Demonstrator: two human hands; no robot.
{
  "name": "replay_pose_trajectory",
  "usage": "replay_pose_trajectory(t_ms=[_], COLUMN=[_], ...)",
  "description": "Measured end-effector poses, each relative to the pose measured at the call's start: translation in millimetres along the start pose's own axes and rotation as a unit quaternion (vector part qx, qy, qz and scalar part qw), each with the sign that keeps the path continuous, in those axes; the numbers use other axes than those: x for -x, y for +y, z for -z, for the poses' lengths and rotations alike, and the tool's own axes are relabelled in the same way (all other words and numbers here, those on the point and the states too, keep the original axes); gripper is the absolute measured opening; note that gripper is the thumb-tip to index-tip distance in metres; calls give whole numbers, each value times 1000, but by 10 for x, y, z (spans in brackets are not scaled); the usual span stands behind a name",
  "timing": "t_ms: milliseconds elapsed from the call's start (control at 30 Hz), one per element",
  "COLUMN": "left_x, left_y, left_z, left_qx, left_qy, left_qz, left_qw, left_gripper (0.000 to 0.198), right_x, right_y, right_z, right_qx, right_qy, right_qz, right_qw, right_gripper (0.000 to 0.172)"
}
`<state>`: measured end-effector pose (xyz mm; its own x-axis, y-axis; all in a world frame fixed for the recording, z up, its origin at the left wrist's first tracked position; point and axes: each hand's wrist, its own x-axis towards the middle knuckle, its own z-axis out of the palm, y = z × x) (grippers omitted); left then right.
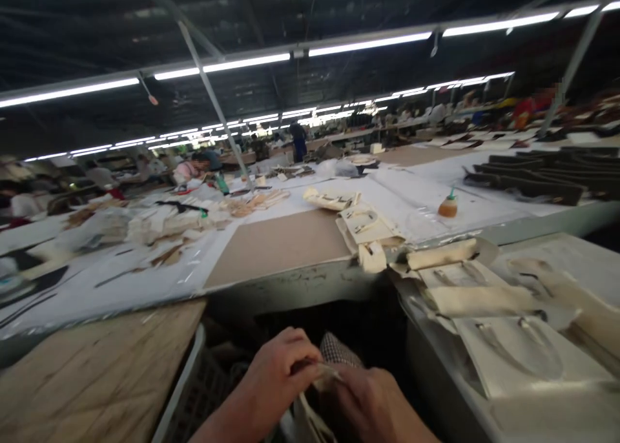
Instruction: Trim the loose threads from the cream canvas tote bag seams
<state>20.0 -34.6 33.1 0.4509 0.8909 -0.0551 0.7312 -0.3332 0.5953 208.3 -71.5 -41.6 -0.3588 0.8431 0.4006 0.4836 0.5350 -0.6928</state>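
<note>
Low in front of me, my left hand [278, 372] is closed, thumb and fingers pinching the edge of a cream piece of bag material [310, 420]. Close on its right, my right hand [375, 394] is closed on the same edge. The piece hangs down between the hands, and its lower part is cut off by the frame. Just beyond the fingers shows some checked cloth [338, 347]. Several cream handbags [526, 349] with handles lie on the surface to the right, and more cream bag parts [371, 226] rest at the table's front edge.
A wooden board [106, 365] and a plastic basket [186, 391] stand at left. The white-covered table [411, 197] holds a bottle of amber liquid [448, 205], dark folded pieces [533, 172] and heaped scraps [165, 223]. A slanted pole [213, 101] rises behind; people work farther off.
</note>
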Motion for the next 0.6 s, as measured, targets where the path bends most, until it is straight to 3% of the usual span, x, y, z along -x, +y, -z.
replay_pose_trajectory(t_ms=[100,167,267,367,600], left_x=[137,257,433,538,585], left_y=[42,53,62,50,-39], left_z=[36,33,-33,-117,-138], left_qx=[70,108,156,145,91], left_qy=[-4,2,14,28,43], left_qz=[28,44,62,79,47], left_qw=[997,993,986,986,994], left_gripper=[6,8,17,14,14], right_x=[64,154,319,398,346], right_y=[-19,16,46,10,-16], right_z=[-20,-93,-268,-402,-426], right_qx=[-15,13,97,159,168], right_qy=[-55,-60,-24,23,44], right_qz=[7,43,98,104,154], right_qw=[998,997,990,982,973], right_gripper=[30,36,40,39,36])
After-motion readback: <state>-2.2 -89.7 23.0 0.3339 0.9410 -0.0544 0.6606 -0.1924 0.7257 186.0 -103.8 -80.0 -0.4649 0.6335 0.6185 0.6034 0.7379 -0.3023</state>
